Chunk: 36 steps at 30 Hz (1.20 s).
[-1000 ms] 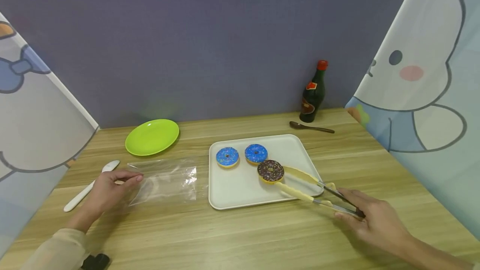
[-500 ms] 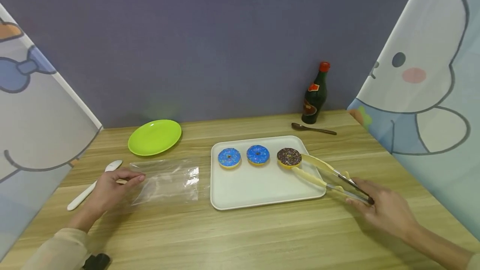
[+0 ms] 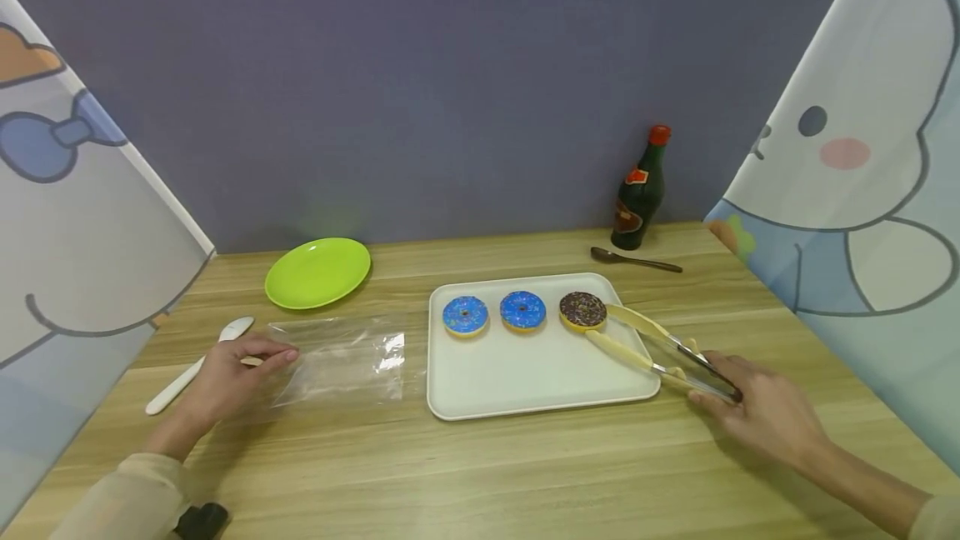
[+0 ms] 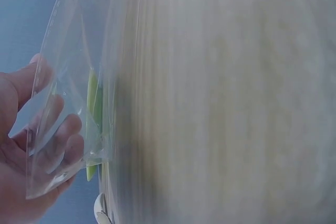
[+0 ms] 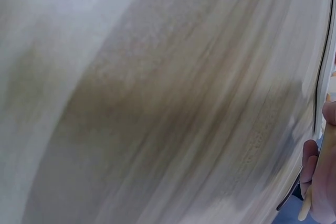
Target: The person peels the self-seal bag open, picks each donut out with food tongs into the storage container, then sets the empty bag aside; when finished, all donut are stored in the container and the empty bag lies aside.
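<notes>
My left hand [image 3: 238,377] pinches the edge of a clear plastic bag [image 3: 345,361], which stretches out over the table; the left wrist view shows the bag [image 4: 73,35] between thumb and fingers. In my right hand [image 3: 772,411] are tongs [image 3: 652,340] with pale yellow tips. Those tips lie at the right side of a chocolate doughnut [image 3: 582,310] with sprinkles; whether they still squeeze it I cannot tell. Two blue-iced doughnuts, the left one [image 3: 465,316] and the middle one [image 3: 522,310], lie in a row with it on a white tray [image 3: 510,390].
A green plate [image 3: 318,273] is at the back left, with a white spoon [image 3: 187,373] beside my left hand. Behind the tray's right side stand a dark bottle [image 3: 640,194] with a red cap and a brown spoon [image 3: 633,260]. A grey wall closes off the back.
The tongs have carried the chocolate doughnut right and back, from in front of the blue doughnuts into line with them. My left hand holds the bag as before.
</notes>
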Tool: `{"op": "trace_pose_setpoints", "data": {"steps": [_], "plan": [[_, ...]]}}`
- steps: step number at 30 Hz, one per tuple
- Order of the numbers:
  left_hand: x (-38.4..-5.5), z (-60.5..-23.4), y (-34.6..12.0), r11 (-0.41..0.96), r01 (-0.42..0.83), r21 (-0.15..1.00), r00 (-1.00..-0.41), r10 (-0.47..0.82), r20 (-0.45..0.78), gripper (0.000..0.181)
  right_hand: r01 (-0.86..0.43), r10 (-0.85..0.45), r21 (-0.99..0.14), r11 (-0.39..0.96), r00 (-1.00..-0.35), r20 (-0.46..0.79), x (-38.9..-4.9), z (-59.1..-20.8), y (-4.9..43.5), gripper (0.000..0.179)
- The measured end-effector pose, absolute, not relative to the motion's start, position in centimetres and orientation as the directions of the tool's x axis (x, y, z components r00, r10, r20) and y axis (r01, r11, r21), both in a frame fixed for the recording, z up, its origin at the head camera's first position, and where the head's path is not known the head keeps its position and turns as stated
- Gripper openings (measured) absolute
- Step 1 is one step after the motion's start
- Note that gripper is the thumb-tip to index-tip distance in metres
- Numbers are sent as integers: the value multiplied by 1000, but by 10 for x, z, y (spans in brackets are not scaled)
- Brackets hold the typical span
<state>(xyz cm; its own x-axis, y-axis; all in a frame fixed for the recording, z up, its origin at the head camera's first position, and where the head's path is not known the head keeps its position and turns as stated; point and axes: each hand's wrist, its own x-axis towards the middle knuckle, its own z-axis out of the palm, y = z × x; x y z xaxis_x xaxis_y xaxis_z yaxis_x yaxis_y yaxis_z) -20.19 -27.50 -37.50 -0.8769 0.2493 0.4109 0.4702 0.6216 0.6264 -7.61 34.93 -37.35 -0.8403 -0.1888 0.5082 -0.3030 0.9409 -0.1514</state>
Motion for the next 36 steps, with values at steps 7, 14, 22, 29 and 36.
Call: {"op": "trace_pose_setpoints", "data": {"steps": [7, 14, 22, 29, 36], "plan": [[-200, -373, -273, 634, 448, 630, -890, 245, 385, 5, -292, -157, -193, 937, -844, 513, -74, -375, 350, 63], [-199, -370, -273, 642, 434, 632, -897, 242, 371, 6, -250, -75, -298, 921, -865, 496, -71, -373, 359, 63], [-199, -372, -274, 640, 418, 645, -905, 236, 353, 7, -42, 95, -413, 910, -947, 306, -71, -374, 374, 40], [-198, -372, -273, 632, 427, 647, -902, 244, 357, 6, 68, 188, -428, 901, -951, 246, -65, -381, 379, 48], [-197, -371, -275, 636, 429, 642, -900, 244, 361, 5, 73, 179, -417, 906, -959, 221, -68, -382, 382, 65]]}}
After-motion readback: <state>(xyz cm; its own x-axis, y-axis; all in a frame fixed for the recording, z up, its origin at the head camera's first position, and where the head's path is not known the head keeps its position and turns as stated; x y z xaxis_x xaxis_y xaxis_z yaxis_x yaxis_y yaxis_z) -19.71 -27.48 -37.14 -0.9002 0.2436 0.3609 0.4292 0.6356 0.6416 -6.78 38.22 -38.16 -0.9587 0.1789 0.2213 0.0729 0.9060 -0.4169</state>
